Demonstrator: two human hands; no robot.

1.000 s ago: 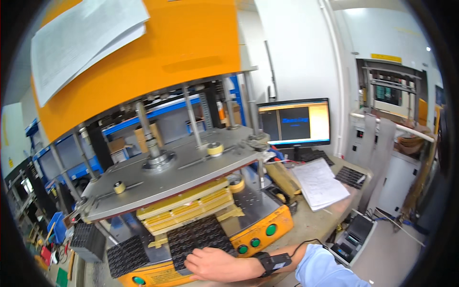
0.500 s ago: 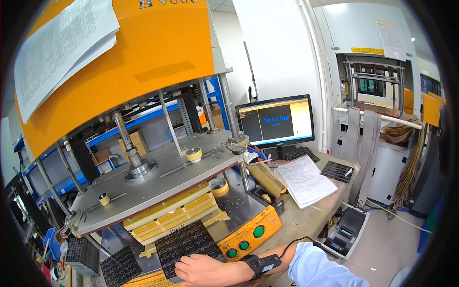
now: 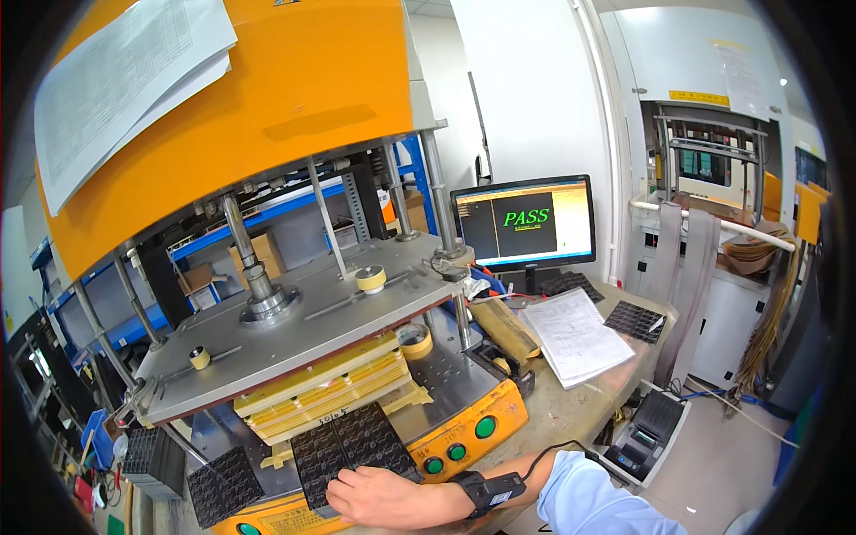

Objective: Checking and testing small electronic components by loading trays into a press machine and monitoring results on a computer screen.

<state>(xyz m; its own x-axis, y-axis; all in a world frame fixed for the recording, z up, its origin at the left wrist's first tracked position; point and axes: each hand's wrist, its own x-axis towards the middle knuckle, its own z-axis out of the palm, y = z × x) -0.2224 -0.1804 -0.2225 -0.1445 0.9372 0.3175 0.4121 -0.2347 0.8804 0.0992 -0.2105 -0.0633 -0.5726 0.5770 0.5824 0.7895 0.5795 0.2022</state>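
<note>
On one black-rimmed screen (image 3: 524, 234), blue writing (image 3: 526, 218) turns green; one bent right hand (image 3: 382, 496), grip unclear, touches one bumpy black panel (image 3: 323, 459).

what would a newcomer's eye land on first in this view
Probably the huge orange press housing filling the upper left, with white paper sheets hanging on its left side. Next, the lit monitor right of the press, showing bright green lettering on a dark area. Then, at the bottom centre, the right hand at the near end of a black patterned panel.
</note>
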